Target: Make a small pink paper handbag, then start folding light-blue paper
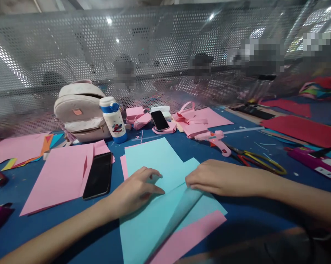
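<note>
A light blue paper sheet [154, 161] lies in front of me on the blue table [245, 212], over a pink sheet [187, 238]. Its near edge is lifted into a rolled fold [182, 209]. My left hand [135, 190] rests on the blue paper with its fingertips pressing down beside the fold. My right hand [217, 178] lies on the paper at the fold's top, fingers curled together over the folded edge.
A black phone [98, 176] lies on pink paper [61, 176] to the left. Behind stand a white backpack [77, 110], a water bottle [113, 119], a second phone [159, 120], pink paper pieces [198, 123], a pink glue gun [215, 141] and scissors [261, 161]. A perforated metal screen [154, 55] closes the back.
</note>
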Demonstrator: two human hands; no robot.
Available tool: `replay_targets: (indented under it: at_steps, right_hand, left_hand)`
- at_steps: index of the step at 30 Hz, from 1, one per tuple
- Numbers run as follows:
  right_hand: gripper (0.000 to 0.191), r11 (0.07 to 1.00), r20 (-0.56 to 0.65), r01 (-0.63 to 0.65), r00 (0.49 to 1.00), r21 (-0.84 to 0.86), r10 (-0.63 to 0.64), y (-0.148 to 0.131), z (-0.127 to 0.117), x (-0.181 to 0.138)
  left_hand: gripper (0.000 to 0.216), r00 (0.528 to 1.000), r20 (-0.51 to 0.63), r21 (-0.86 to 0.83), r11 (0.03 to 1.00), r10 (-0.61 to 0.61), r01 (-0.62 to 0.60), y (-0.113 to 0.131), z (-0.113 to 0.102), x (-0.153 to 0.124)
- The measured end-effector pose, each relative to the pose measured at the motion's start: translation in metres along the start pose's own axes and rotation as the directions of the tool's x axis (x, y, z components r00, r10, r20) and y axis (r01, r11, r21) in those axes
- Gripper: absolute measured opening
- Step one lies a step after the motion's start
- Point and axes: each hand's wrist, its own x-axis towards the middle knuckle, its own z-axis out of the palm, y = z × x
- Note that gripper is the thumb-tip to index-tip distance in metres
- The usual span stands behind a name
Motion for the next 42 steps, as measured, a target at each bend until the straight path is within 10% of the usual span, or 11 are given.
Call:
replay_targets:
  at_steps: [12, 17, 20, 24, 42]
  right_hand:
    - [0.026, 0.998, -0.058, -0.067, 0.996, 0.0, 0.067, 0.023, 0.028, 0.033]
    - [0.022, 0.996, -0.076, -0.081, 0.994, 0.038, 0.084, 0.026, 0.034, 0.034]
    - [0.02, 0.995, -0.084, -0.081, 0.993, 0.064, 0.086, 0.028, 0.037, 0.035]
    - [0.019, 0.993, -0.086, -0.083, 0.992, 0.079, 0.09, 0.031, 0.041, 0.033]
    - [0.024, 0.996, -0.165, 0.012, 0.986, 0.083, 0.002, 0.04, 0.058, 0.031]
  left_hand:
    - [0.039, 0.984, 0.13, -0.36, 0.919, -0.123, 0.162, 0.004, -0.026, 0.007]
    - [0.038, 0.97, 0.153, -0.203, 0.955, -0.189, 0.218, 0.027, -0.041, 0.001]
    - [0.05, 0.999, -0.03, 0.169, 0.985, -0.025, 0.03, 0.049, -0.015, -0.005]
    - [0.035, 0.947, -0.145, 0.625, 0.768, 0.287, -0.138, 0.067, 0.04, -0.01]
    - [0.041, 0.953, -0.217, 0.665, 0.747, 0.212, -0.014, 0.068, 0.09, -0.017]
